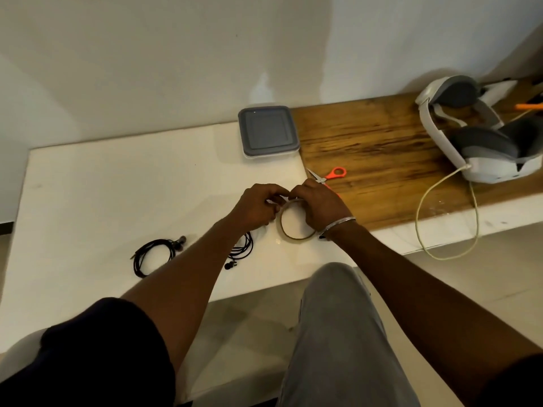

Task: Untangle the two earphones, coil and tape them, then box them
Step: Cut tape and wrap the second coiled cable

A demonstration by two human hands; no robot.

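We see 2 bare hands meeting just above the middle of the view over a white table point(117, 186). The left hand point(258, 207) has its fingers curled, pinching at the top edge of a tape roll point(289, 235). The right hand point(317, 207), with a thin metal bracelet point(338, 223) on its wrist, grips the roll's upper right side. The roll is a slim ring, its lower edge on or just above the table; we cannot tell which. At 8 o'clock from the hands, 1 black earphone point(173, 248) lies coiled on the table. A second black earphone point(245, 248) lies at 7 o'clock, partly hidden under the left forearm. At 12 o'clock a clear box with a grey lid point(269, 130) sits closed by the wall. At 2 o'clock, orange-handled scissors point(330, 174) rest on a wooden board point(382, 148), just beside the right hand. Farther out at 2 o'clock lies a white and grey headset point(476, 136), its cream cable point(417, 218) looping off the edge.
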